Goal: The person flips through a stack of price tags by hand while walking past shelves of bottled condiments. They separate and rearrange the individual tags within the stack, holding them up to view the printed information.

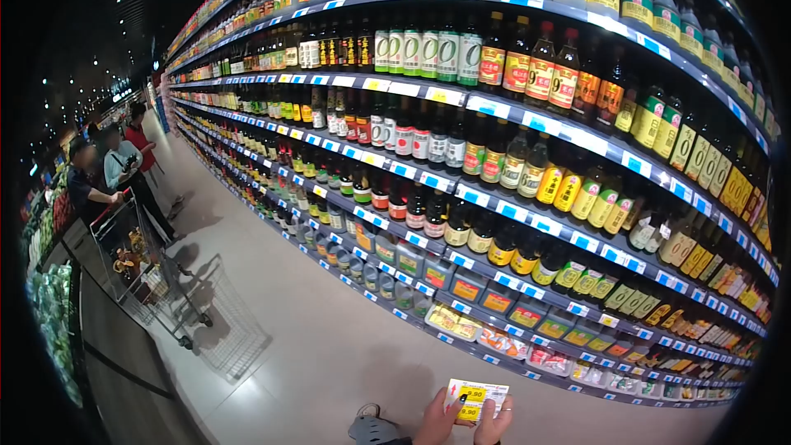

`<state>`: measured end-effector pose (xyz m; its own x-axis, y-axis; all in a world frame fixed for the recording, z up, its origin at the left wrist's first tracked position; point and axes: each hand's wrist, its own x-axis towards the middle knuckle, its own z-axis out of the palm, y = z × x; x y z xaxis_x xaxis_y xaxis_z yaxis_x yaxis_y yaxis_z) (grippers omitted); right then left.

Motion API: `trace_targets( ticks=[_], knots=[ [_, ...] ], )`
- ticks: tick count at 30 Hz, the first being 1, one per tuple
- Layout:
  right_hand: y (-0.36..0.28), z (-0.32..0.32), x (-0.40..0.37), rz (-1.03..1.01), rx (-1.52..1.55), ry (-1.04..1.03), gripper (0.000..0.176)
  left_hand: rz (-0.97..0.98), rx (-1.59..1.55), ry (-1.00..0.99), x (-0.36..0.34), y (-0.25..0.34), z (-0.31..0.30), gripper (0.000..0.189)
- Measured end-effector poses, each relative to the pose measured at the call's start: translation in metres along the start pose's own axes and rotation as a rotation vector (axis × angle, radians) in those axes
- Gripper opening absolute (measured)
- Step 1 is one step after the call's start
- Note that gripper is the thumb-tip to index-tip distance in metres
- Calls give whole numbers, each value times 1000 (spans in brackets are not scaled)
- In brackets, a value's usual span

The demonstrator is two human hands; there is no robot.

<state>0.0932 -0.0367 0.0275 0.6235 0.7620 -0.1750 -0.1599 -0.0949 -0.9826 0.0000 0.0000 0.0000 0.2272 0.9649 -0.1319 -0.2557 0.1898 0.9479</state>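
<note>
Both hands, left hand (438, 422) and right hand (494, 423), grip the price labels (475, 394), printed 9.90 2 times, low at centre. Left of them shows 1 grey shoe (373, 427). Beyond, stocked shelves (564, 11) include 2 adjacent bottles (552, 74) marked 9. Farther left stand 1 shopping cart (156, 280) and 3 people (122, 163).

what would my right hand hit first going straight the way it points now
Past the price tags it holds, the right hand would probably meet the lower shelves, though depth is unclear.
</note>
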Motion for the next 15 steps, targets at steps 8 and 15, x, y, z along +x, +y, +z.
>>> trace_targets(
  ticks=[8, 15],
  knots=[
    [-27, 36, -35, -204, 80, 166, 28, 120, -166, -270, 8, 19, -22, 36],
    [-10, 100, -63, -252, 175, 168, 30, 146, -52, -206, 7, 39, -91, 38]
  ],
)
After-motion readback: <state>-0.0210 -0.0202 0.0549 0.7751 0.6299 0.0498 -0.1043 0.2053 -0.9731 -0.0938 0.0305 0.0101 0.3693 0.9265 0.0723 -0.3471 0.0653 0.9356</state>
